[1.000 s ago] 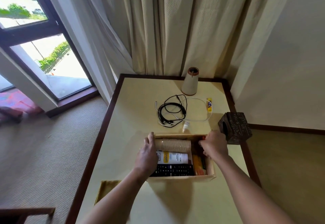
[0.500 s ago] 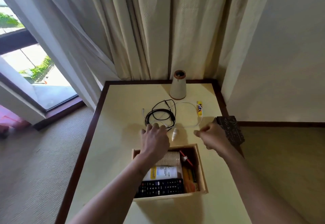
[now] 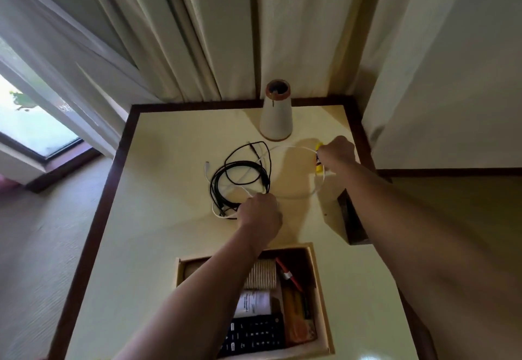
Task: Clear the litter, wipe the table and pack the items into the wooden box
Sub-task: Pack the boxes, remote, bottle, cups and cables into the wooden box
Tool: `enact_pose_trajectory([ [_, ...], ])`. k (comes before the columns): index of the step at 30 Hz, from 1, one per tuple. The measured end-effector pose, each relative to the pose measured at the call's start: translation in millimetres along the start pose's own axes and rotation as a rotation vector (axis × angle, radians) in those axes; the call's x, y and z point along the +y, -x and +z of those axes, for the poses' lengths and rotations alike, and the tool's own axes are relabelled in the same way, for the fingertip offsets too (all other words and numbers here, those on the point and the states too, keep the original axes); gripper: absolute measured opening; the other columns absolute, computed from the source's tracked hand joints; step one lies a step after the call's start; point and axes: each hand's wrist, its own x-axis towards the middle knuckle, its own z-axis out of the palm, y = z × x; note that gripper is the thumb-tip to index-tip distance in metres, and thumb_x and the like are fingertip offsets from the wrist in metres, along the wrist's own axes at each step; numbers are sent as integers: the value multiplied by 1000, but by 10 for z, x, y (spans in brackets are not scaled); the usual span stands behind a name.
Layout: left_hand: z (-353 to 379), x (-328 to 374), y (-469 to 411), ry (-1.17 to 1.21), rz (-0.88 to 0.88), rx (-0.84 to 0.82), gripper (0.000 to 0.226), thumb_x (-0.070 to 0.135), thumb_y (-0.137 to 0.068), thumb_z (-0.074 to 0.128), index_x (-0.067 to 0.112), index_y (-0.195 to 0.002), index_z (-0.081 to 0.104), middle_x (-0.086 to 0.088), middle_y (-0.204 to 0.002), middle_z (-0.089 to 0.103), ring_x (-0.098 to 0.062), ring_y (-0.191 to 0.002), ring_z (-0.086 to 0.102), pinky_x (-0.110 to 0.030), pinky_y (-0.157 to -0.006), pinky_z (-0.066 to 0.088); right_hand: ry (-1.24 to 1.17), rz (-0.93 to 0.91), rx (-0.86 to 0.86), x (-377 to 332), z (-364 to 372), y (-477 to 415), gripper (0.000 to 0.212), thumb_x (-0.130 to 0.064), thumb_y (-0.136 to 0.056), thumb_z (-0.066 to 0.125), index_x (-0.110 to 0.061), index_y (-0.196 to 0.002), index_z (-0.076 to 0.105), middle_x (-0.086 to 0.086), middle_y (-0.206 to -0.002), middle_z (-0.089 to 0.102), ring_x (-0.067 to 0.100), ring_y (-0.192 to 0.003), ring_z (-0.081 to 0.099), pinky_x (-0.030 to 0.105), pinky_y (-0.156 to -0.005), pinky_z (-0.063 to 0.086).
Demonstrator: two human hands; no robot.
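Table [image 3: 169, 232], seen from above.
- Box [image 3: 318, 289] at 6 o'clock, open. Inside: remote [image 3: 254, 337] nearest, white bottle [image 3: 254, 303] beyond it, ribbed cups [image 3: 261, 275] lying at the far end, red pen [image 3: 288, 275] and orange pack [image 3: 296, 317] along the right wall.
- Black cable [image 3: 240, 163] coiled at table centre, white cable [image 3: 293, 147] tangled through it and looping off toward 2 o'clock.
- Left hand [image 3: 260, 212] knuckles-up on the coil's 5 o'clock edge, fingers curled under; cannot tell what they grip.
- Right hand [image 3: 336, 153] at 2 o'clock, fingers closed round the yellow tube [image 3: 319, 168], both ends showing.
- Vase [image 3: 275, 113] upright at 12 o'clock.
- Dark block [image 3: 350, 218] at 3 o'clock, under the right forearm.
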Motion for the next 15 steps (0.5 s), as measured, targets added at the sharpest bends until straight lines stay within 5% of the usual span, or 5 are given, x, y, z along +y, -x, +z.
enact_pose_trajectory([
  [3,52,12,-40,-39,-18,5,21,19,-95,56,11,-111,69,-14,-111,69,-34,-104,70,-45,-80,60,39,55,-32,46,133,-153,23,-14,-81,65,-1,-100,68,18,-105,70,38,-93,70,44,-77,61],
  [8,53,-32,-21,59,-11,21,18,17,-97,53,10,-105,68,-14,-104,70,-36,-99,71,-45,-80,59,86,45,-29,55,240,-203,22,-16,-82,66,-6,-101,62,14,-106,66,39,-100,67,38,-75,54],
  [12,-83,-97,107,226,16,142,19,24,-101,51,13,-107,66,-13,-102,68,-36,-93,68,-39,-73,53,136,-24,137,-45,223,-121,36,-22,-91,58,-4,-122,57,18,-127,61,40,-118,59,48,-95,51],
  [15,-215,-188,289,352,117,324,17,21,-99,56,9,-103,67,-10,-100,68,-33,-87,66,-42,-71,53,-5,-254,270,-191,50,189,34,-27,-98,54,-3,-122,53,18,-121,62,35,-112,61,38,-82,51],
])
